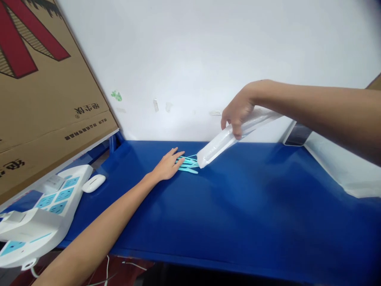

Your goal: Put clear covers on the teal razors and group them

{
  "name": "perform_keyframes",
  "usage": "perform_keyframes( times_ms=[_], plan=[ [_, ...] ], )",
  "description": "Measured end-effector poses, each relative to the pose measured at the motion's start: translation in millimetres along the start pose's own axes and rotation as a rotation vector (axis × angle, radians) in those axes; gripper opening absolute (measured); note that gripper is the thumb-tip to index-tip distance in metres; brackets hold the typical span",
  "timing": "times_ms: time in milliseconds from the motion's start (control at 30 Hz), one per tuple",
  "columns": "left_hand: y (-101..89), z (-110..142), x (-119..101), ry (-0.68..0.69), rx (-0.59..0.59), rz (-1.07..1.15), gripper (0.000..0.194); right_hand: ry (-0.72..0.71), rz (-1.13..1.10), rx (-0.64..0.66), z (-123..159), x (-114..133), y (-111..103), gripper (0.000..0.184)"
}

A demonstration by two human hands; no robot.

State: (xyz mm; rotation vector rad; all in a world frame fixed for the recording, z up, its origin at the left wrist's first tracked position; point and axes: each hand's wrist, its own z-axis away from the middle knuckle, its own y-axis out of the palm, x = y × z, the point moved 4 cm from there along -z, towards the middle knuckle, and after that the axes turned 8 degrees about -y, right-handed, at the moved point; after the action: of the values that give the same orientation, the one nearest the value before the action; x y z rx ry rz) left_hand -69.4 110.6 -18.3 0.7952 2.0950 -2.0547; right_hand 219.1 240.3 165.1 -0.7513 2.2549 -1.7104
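Observation:
Resting on the blue tabletop [238,222], my left hand [168,165] has its fingers stretched out over several thin turquoise plastic sticks [189,169]. Those sticks lie flat in a loose bunch, partly hidden under the fingers; their exact kind is not clear. My right hand [241,109] is closed on a long white and clear plastic packet [217,145], gripping it from above. The packet slants down to the left, and its lower end is close by the tips of the sticks. The forearm hides part of its upper end.
A white power strip [71,198] with blue sockets and plugged-in adapters is at the left. Beside it lies a white earbud case [94,183]. A large cardboard box [53,103] stands far left. White plastic sheeting [336,159] and a dark panel [298,134] are at the right.

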Motion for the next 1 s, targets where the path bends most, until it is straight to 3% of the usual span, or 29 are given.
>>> perform_keyframes(
  times_ms=[100, 200, 300, 400, 500, 567, 633, 700, 833, 933, 1000],
  plan=[
    [1.9, -2.2, -3.6, -0.012, 0.047, -0.062, 0.066, 0.085, -0.008, 0.195, 10.9, -28.3, 6.9, 0.047],
    [2.9, -4.4, -10.2, -0.072, 0.061, -0.066, 0.063, 0.128, -0.008, 0.175, 24.2, -46.6, 3.3, 0.053],
    [5.2, -4.7, -20.4, -0.135, 0.035, -0.038, 0.064, 0.141, 0.003, 0.197, 33.1, -49.6, -1.8, 0.064],
    [8.9, -2.7, -30.0, -0.154, 0.011, -0.02, 0.066, 0.124, 0.001, 0.426, 40.2, -28.2, -5.7, 0.067],
    [10.6, -0.5, -33.6, -0.154, -0.003, -0.012, 0.066, 0.023, -0.041, 0.742, 50.7, 12.0, -9.1, 0.053],
    [10.3, 0.4, -33.2, -0.153, -0.008, -0.013, 0.064, -0.039, -0.071, 0.845, 56.8, 34.0, -10.8, 0.048],
    [9.9, 1.1, -32.6, -0.144, -0.007, -0.021, 0.062, -0.039, -0.089, 0.879, 61.3, 40.4, -8.2, 0.049],
    [10.3, 1.8, -33.1, -0.121, 0.002, -0.047, 0.06, 0.024, -0.092, 0.807, 63.4, 27.7, -2.1, 0.047],
    [12.1, 3.0, -35.2, -0.092, 0.022, -0.138, 0.058, 0.159, -0.02, 0.384, 67.6, -30.9, 4.1, 0.04],
    [12.8, 2.9, -35.3, -0.099, 0.025, -0.166, 0.058, 0.238, 0.023, 0.267, 77.6, -63.0, 1.3, 0.043],
    [13.0, 2.9, -35.1, -0.101, 0.024, -0.166, 0.058, 0.25, 0.024, 0.248, 81.5, -63.2, -8.2, 0.046]
  ],
)
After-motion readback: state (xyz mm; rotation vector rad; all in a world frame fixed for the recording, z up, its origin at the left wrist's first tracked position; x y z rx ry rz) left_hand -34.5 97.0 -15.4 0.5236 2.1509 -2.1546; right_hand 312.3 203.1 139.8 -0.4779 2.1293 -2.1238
